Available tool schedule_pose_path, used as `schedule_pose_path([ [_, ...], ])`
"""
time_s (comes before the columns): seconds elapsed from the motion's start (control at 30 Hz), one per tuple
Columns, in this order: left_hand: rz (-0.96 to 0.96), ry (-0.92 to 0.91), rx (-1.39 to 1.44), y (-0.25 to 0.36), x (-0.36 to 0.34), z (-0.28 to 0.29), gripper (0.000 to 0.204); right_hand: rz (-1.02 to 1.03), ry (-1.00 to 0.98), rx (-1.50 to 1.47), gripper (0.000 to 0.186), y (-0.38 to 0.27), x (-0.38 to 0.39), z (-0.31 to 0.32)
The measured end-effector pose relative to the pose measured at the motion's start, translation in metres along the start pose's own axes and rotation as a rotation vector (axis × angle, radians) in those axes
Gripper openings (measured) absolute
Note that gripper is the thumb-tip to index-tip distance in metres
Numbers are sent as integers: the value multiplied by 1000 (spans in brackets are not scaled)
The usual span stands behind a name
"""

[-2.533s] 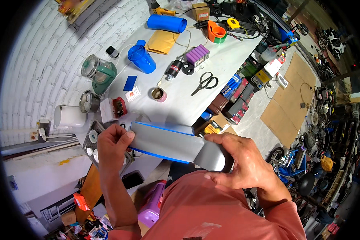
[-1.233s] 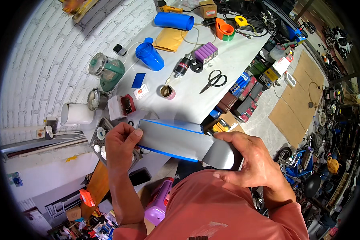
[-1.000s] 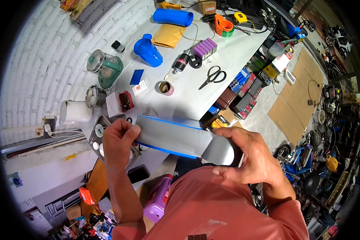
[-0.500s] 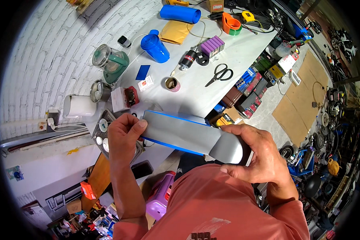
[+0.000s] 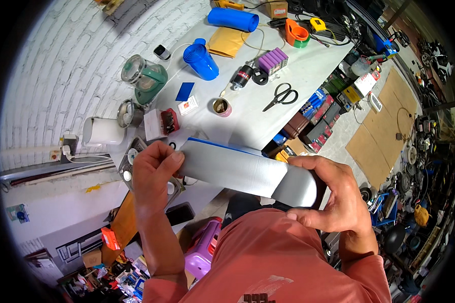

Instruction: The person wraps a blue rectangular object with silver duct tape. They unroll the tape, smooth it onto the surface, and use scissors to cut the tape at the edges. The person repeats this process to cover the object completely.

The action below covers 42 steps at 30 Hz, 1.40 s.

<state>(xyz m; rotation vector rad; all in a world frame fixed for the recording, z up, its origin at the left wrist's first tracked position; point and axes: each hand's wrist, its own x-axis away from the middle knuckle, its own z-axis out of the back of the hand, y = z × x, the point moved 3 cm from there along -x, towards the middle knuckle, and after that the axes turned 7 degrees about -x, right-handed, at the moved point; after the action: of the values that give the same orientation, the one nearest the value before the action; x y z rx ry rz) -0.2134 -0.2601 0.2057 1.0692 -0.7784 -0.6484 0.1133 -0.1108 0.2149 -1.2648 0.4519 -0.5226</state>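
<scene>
A long grey workbench (image 5: 268,65) ran along a white brick wall, with a cluttered workshop floor off its far side. Above the bench's near end, in front of your chest, you held a wide roll of grey tape (image 5: 296,187) with a strip (image 5: 227,169) drawn out to your left, a blue edge showing along its top. Your right hand (image 5: 333,202) was closed around the roll, thumb below and fingers curled over it. Your left hand (image 5: 154,174) pinched the free end of the strip between thumb and fingers. Just beyond the strip, near the bench's middle, lay a small tape ring (image 5: 221,107) and black scissors (image 5: 280,97). Farther along stood a blue roll (image 5: 200,59) and a purple battery pack (image 5: 273,60); a glass jar with a green base (image 5: 144,78) sat at the wall-side edge.
</scene>
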Motion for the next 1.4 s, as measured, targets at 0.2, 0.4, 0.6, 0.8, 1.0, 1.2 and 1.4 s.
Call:
schedule_pose_path([
  [0.2, -20, 57, -106, 2, -10, -6, 20, -10, 4, 54, 77, 4, -10, -5],
  [0.4, -5, 17, -86, -13, -18, 0, 22, -49, 3, 57, 77, 4, -12, -7],
  [0.6, 28, -25, -18, -22, -12, 0, 22, -68, -3, 19, 78, 4, -6, -10],
  [0.8, 40, -38, -30, -26, -13, 0, 21, -101, 2, -8, 78, 2, -5, -9],
  [1.0, 39, -26, -48, -20, -12, -5, 22, -128, 8, -41, 77, 0, -4, -6],
  [1.2, 40, -30, -34, -22, -12, -5, 23, -72, 21, -19, 77, 1, -4, -7],
  [1.4, 49, -23, -42, -19, -12, -5, 22, -78, 9, -40, 79, 3, -5, -4],
])
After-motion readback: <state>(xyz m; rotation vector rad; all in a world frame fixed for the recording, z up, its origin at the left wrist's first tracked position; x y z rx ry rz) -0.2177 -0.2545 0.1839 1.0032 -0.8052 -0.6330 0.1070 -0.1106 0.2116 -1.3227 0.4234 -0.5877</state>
